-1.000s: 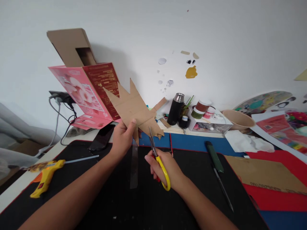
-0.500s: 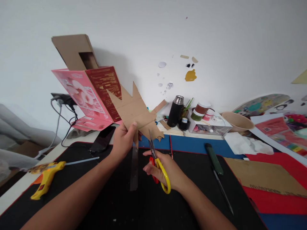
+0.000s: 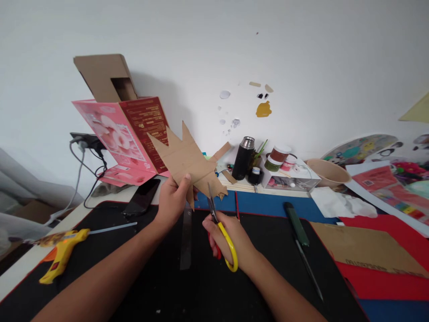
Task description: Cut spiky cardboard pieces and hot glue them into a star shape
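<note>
My left hand (image 3: 174,193) grips a brown cardboard cutout (image 3: 187,158) with pointed, jagged edges, its thumb pressed on the near face. The other fingers are mostly hidden behind the cardboard. In my right hand (image 3: 234,239) is a pair of scissors (image 3: 230,245) with yellow and red handles. Their blades point up and meet the lower edge of the cutout, right of my left thumb. Under the cutout, a clear ruler (image 3: 186,243) lies on the black mat (image 3: 150,281).
On the left lie a yellow glue gun (image 3: 63,250) and a dark phone (image 3: 142,197), before a pink box (image 3: 114,134). A green-handled knife (image 3: 297,226) and a cardboard sheet (image 3: 365,248) lie on the right. Behind stand a black flask (image 3: 243,158) and paint jars (image 3: 279,154).
My right fingers have closed further around the scissor handles. The cutout stays in my left hand at the blades, and the whole view has shifted slightly.
</note>
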The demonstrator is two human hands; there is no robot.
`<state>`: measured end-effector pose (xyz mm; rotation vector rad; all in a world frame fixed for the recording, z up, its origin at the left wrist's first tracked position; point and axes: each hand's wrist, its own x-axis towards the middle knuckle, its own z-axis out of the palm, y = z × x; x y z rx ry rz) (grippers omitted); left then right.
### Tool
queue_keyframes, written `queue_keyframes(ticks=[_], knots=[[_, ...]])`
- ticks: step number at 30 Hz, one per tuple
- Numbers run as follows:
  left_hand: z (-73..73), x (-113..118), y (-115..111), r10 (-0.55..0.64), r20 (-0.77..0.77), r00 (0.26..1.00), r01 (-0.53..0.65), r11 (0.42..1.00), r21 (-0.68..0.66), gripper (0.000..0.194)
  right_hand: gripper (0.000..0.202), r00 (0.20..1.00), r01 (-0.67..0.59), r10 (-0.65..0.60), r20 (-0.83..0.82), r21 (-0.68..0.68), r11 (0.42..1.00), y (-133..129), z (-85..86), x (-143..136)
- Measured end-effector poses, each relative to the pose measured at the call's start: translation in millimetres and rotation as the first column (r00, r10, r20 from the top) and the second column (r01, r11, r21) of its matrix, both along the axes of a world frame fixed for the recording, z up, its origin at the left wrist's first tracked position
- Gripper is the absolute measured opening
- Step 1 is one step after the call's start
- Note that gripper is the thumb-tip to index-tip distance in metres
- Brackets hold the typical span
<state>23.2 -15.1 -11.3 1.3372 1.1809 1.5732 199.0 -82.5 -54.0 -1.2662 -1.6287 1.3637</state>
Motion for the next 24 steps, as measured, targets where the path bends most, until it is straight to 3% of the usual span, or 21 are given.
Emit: queue_keyframes(ticks=[10,24], knots=[[-2.4,0.7,1.1,0.004,0.014,1.000,-0.004,1.000,-0.012,0.034,0.040,0.992,0.024,-0.028,0.120,0.034,0.999,0.0,-0.2,0.2],[-5.9,0.9,2.7,-0.003,0.031,1.000,0.003,1.000,-0.011,0.034,0.040,0.990,0.031,-0.038,0.135,0.056,0.998,-0.2,-7.6,-0.4]])
